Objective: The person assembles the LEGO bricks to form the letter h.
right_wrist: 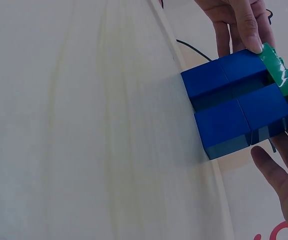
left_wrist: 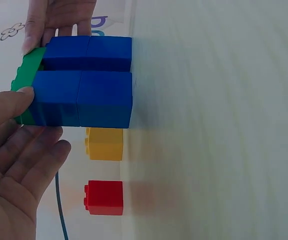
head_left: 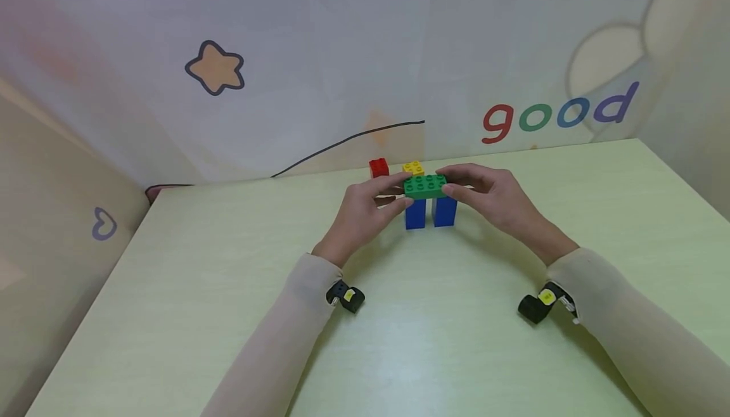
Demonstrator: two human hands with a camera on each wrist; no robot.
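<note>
A green toy brick [head_left: 424, 187] with studs on top lies across two upright stacks of blue bricks, the left blue stack [head_left: 416, 214] and the right blue stack [head_left: 445, 212]. A narrow gap separates the stacks, and each is two bricks tall in the left wrist view. At the green brick's left end, my left hand [head_left: 371, 211] pinches it between thumb and fingers. My right hand [head_left: 496, 198] holds the opposite end likewise. In the right wrist view the green brick [right_wrist: 279, 70] sits against the tops of both stacks; whether it is pressed fully down I cannot tell.
Behind the blue stacks stand a yellow brick [head_left: 413, 167] and, to its left, a red brick [head_left: 379, 167], near the back edge of the pale green table [head_left: 228, 309]. A printed cloth wall [head_left: 342, 56] rises behind the table.
</note>
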